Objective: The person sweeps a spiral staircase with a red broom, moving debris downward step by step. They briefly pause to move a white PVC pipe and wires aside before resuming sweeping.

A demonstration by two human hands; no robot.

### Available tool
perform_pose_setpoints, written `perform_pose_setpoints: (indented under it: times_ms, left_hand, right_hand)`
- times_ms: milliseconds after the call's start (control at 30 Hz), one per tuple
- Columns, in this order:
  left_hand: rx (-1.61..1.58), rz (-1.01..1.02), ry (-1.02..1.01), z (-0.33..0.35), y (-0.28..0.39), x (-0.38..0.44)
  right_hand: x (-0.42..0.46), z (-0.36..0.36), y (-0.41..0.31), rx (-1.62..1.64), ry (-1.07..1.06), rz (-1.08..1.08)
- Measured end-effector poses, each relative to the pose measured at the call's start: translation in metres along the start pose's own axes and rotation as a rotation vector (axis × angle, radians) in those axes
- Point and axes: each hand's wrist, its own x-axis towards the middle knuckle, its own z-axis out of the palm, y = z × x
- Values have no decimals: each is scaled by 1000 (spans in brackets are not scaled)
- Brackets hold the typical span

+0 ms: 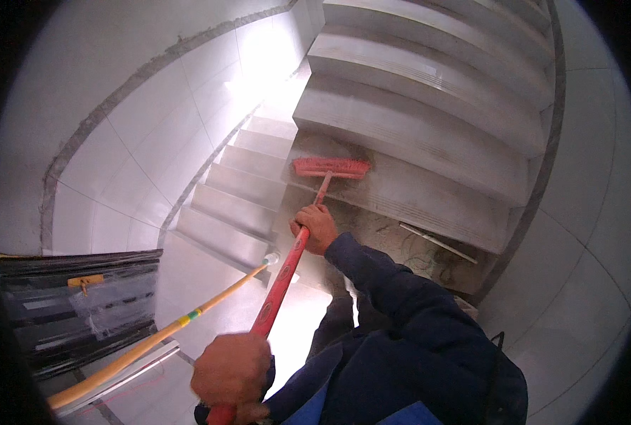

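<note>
Both my hands grip the red handle [281, 281] of a push broom, which slants up from the lower left. My right hand [318, 228] wraps the shaft partway along, just below the narrower section near the head. Lower down, my left hand [230, 366] closes around the thicker end of the handle. The broom head [331, 168] with red bristles rests on the tread of the bottom step of an ascending flight [416, 122], near its left end. Grey dust and dark smudges show around the bristles.
A descending flight [236, 191] drops away on the left, beside tiled wall [151, 138]. A bamboo-coloured pole [156, 337] with a white tip crosses the lower left. Black plastic-wrapped panels [39, 313] stand behind it. A white strip [437, 243] lies among debris below the bottom step.
</note>
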Motion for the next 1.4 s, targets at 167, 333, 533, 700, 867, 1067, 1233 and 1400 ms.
perform_pose_setpoints:
  times_ms: [167, 333, 533, 700, 867, 1067, 1233, 1400]
  left_hand:
    - [786, -475, -817, -20, 33, 9]
    - [-340, 558, 161, 40, -43, 53]
    - [-282, 53, 167, 0, -45, 9]
    - [-615, 512, 143, -22, -50, -6]
    - [1225, -182, -3, 14, -35, -18]
    - [1542, -419, -202, -17, -2, -18]
    - [1202, -61, -188, -16, -6, -26]
    - [-508, 294, 108, 3, -81, 1]
  right_hand:
    - [23, -14, -24, -57, 63, -65]
    - [24, -2, 40, -94, 13, 50]
    - [8, 12, 15, -173, 45, 73]
    - [14, -2, -6, -207, 96, 41]
    - [-8, 8, 47, -237, 118, 138]
    - [-10, -7, -4, -213, 3, 94]
    - [-4, -20, 10, -286, 52, 131]
    - [-12, 10, 47, -217, 14, 146]
